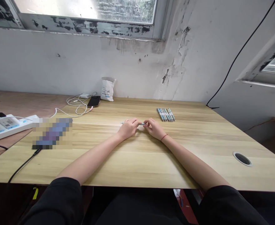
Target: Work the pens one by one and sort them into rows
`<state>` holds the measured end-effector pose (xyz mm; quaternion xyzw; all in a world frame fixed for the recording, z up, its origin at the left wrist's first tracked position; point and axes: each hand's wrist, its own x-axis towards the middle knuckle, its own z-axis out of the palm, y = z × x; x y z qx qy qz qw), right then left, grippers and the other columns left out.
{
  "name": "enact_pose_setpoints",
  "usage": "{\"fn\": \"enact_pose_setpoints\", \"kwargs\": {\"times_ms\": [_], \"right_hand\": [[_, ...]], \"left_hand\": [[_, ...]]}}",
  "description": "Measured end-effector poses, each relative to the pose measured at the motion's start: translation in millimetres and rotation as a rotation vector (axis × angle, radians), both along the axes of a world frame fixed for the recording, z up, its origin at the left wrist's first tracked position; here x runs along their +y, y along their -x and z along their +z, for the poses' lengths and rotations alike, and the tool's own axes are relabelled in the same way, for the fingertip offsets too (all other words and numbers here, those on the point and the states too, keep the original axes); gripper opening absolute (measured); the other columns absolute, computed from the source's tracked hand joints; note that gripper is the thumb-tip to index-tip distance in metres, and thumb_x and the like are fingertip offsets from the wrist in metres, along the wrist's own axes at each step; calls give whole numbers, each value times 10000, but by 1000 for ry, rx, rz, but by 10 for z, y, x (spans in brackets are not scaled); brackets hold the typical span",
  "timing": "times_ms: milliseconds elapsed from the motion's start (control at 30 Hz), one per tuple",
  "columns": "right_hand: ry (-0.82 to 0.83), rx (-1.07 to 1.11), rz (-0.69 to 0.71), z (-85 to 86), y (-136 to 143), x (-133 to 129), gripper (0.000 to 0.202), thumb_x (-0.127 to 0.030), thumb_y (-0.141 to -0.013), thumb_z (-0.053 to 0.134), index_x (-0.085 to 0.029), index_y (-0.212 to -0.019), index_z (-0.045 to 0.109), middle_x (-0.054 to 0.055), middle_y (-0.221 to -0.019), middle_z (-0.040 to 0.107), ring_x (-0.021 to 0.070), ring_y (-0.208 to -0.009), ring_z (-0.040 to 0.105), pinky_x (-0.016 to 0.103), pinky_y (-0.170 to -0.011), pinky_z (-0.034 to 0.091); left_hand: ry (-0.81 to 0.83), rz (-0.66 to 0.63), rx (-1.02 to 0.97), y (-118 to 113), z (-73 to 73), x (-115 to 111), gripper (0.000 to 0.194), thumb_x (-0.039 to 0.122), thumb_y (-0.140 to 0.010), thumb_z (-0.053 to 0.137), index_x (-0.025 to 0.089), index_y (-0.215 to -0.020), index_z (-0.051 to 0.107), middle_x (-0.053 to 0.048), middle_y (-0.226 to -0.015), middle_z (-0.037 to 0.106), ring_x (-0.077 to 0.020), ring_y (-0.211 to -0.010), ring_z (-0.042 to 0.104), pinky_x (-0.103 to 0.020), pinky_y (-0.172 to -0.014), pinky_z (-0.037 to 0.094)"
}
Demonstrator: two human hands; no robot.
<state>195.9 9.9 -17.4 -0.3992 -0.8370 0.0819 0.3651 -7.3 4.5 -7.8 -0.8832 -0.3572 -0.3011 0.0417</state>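
Observation:
Both of my hands meet over the middle of the wooden desk (137,162), with a slim pen (141,124) between them. My left hand (128,128) is closed around the pen's barrel, and a thin tip pokes out past its left side. At the other end, the fingers of my right hand (154,128) pinch the pen. A row of several pens (166,114), with pale blue-green barrels and white bands, lies side by side beyond my right hand.
At the back stand a white packet (107,89) and a dark phone (94,101) beside a coiled white cable (77,107). To the left lie a pixelated device (54,132) and a white power strip (13,125). A round cable hole (242,159) sits at right.

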Motion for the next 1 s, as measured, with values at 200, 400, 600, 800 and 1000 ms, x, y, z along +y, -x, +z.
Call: {"fn": "enact_pose_setpoints", "kwargs": {"times_ms": [200, 400, 600, 800, 1000], "right_hand": [[-74, -166, -54, 62, 12, -27, 231, -282, -906, 396, -205, -819, 595, 66, -770, 610, 181, -716, 522, 294, -665, 359], [65, -108, -24, 99, 32, -69, 274, -271, -891, 375, -198, -670, 520, 23, -642, 543, 147, -598, 458, 253, -567, 307], [237, 37, 8, 127, 69, -70, 317, -339, -866, 375, -187, -605, 470, -16, -550, 460, 127, -553, 408, 242, -537, 303], [351, 92, 42, 155, 64, -82, 377, -433, -892, 337, -179, -687, 528, -11, -586, 508, 130, -563, 445, 244, -551, 346], [154, -30, 57, 104, 108, -133, 312, -391, -897, 376, -199, -832, 613, 19, -692, 580, 144, -624, 480, 259, -601, 360]], "left_hand": [[17, -10, -20, -1, -28, 26, 211, 130, -881, 444, 193, -1043, 563, -47, -991, 614, -172, -957, 578, -306, -791, 424], [-28, -31, -19, -15, -35, 34, 196, 99, -872, 445, 178, -998, 573, -49, -961, 629, -174, -933, 580, -311, -796, 424], [-119, -12, -18, -2, -27, 54, 236, 84, -860, 440, 194, -1003, 591, -54, -990, 634, -177, -951, 575, -340, -846, 412], [-169, -25, 8, 30, -49, 104, 276, 67, -845, 434, 207, -1019, 596, -51, -1022, 629, -178, -967, 564, -360, -886, 407], [-211, -104, 30, 42, -8, 71, 277, 83, -869, 403, 231, -989, 604, -20, -1004, 631, -139, -1001, 553, -394, -1039, 320]]}}
